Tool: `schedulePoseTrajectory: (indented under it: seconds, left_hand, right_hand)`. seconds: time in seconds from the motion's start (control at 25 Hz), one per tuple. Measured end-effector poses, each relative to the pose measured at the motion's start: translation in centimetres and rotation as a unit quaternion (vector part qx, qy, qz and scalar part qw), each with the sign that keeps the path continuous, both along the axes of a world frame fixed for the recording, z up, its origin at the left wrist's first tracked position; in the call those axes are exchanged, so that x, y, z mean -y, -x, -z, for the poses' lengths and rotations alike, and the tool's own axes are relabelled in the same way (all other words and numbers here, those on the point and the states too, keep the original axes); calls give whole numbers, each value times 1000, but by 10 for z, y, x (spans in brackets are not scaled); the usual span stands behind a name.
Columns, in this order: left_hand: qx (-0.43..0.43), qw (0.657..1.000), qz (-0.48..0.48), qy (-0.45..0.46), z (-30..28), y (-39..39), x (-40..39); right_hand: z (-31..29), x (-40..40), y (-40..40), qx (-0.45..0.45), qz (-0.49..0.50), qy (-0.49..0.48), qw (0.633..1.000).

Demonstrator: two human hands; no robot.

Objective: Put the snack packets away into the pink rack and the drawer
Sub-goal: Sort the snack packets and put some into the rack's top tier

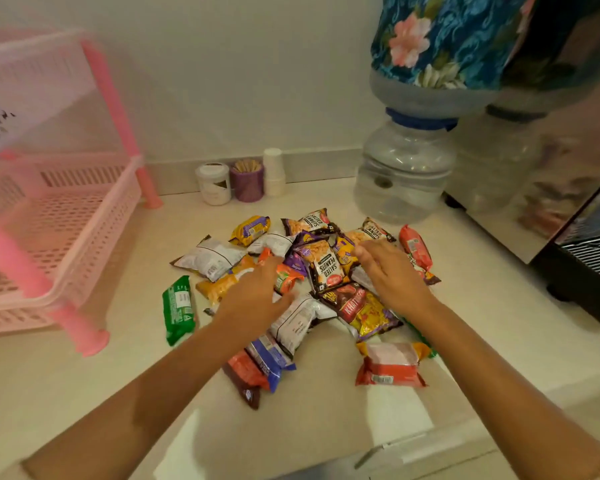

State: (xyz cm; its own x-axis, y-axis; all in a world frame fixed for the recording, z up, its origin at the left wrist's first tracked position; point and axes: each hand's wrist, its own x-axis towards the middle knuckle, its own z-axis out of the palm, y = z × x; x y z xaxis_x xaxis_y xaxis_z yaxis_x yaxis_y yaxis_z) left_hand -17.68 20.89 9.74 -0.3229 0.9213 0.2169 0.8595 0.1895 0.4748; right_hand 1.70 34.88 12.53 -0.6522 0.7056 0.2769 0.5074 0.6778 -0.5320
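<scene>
Both hands, left hand point(257, 292) and right hand point(392, 275), are resting with fingers spread on the heap of colourful foil snack packets point(323, 268) on the cream counter point(84, 393); the pink slatted plastic rack point(49, 216) is standing left, the clear water jug point(404, 171) behind.

Three salted peanuts packets point(323, 265) showed their labels, one between the two hands and two beyond the fingertips. Two white packets point(210, 259) lay left of and under the left fingers. One green packet point(178, 308) lay far left of them. Three small containers point(239, 180) stood well beyond the fingers. The remaining overlapped packets could not be counted exactly.
</scene>
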Motion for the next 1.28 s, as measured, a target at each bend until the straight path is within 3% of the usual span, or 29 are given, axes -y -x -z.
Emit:
schedulePoseTrajectory:
  seconds: [0.16,0.28,0.6,1.0,1.28]
  left_hand:
    - [33,996,0,82,45,-32,-11]
    - [13,998,1,55,61,-44,-21]
    - [-119,977,7,179,83,-64,-32]
    - [-26,993,-41,108,81,-63,-44]
    - [-12,991,-65,119,80,-60,-49]
  right_hand:
    - [63,2,-26,108,28,59,992]
    - [83,6,-31,185,32,21,982]
    - [90,3,-28,104,-3,62,993]
    - [91,-10,-18,175,24,100,979]
    - [92,-15,-14,151,45,90,983]
